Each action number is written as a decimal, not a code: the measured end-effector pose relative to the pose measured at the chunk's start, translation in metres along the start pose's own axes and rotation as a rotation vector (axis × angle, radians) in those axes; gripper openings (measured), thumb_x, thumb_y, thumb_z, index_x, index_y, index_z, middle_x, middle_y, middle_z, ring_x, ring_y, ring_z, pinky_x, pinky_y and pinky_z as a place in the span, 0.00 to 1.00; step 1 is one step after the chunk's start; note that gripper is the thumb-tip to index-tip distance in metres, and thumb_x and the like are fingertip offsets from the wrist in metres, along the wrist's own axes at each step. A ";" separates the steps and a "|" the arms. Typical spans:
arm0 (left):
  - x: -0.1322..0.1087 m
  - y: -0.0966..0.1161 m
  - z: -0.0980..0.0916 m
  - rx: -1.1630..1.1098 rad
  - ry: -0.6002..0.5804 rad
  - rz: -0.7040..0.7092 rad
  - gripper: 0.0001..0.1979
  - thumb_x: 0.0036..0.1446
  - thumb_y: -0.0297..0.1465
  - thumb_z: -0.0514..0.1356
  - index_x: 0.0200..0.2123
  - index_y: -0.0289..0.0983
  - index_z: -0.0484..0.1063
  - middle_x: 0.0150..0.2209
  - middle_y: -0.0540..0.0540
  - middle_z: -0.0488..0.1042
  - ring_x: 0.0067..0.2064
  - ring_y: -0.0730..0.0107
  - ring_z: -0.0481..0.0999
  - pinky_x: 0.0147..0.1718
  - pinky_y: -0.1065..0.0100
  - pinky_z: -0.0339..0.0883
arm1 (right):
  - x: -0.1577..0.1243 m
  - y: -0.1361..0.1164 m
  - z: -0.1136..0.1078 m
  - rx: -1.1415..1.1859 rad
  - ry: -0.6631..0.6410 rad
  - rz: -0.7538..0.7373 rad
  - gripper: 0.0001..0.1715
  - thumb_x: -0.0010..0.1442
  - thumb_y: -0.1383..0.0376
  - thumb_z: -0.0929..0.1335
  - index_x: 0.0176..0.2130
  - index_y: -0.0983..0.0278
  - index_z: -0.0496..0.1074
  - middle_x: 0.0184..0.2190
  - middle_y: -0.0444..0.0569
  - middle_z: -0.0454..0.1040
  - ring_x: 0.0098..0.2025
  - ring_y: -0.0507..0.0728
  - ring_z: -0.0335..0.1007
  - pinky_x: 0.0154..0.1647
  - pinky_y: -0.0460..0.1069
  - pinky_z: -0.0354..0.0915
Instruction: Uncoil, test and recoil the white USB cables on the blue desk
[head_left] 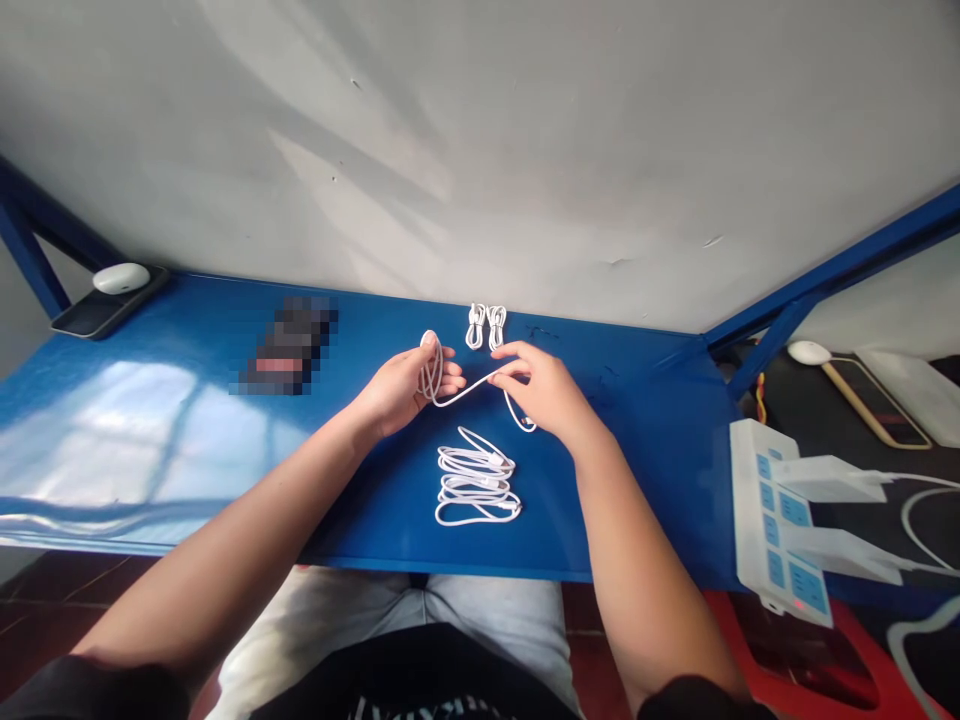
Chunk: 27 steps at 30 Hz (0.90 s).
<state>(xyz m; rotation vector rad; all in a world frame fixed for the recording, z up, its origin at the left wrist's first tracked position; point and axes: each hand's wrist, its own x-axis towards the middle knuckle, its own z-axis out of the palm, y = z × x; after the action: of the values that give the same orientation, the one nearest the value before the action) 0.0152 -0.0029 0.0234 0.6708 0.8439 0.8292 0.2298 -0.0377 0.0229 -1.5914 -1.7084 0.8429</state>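
A white charging cable (450, 402) runs between my hands above the blue table. My left hand (409, 385) grips its looped part between thumb and fingers. With thumb and forefinger my right hand (541, 388) pinches the same cable, and a short end hangs in a curve beneath that hand. Closer to me lie loosely coiled white cables (476, 478), their plugs toward the right. Two neatly bundled white cables, a left bundle (475, 326) and a right bundle (496, 327), sit by the wall just beyond my hands.
A pixelated dark object (289, 345) lies left on the blue table (652, 450). At the far left, a white oval object (121, 278) rests on a phone (112, 302). A power strip (780, 520) with two plugged-in adapters stands at the right edge. Behind rises a grey wall (525, 150).
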 end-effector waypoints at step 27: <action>-0.004 -0.024 0.012 0.044 -0.203 0.106 0.18 0.59 0.41 0.68 0.44 0.33 0.75 0.40 0.40 0.80 0.44 0.62 0.81 0.51 0.59 0.70 | -0.003 -0.020 0.019 0.029 0.544 -0.253 0.13 0.63 0.57 0.70 0.44 0.60 0.79 0.46 0.52 0.81 0.52 0.62 0.76 0.59 0.59 0.68</action>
<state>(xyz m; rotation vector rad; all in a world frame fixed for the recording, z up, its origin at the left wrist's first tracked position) 0.0323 -0.0204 0.0124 0.8297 0.6488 0.8235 0.2031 -0.0421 0.0278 -1.3826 -1.4455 0.2703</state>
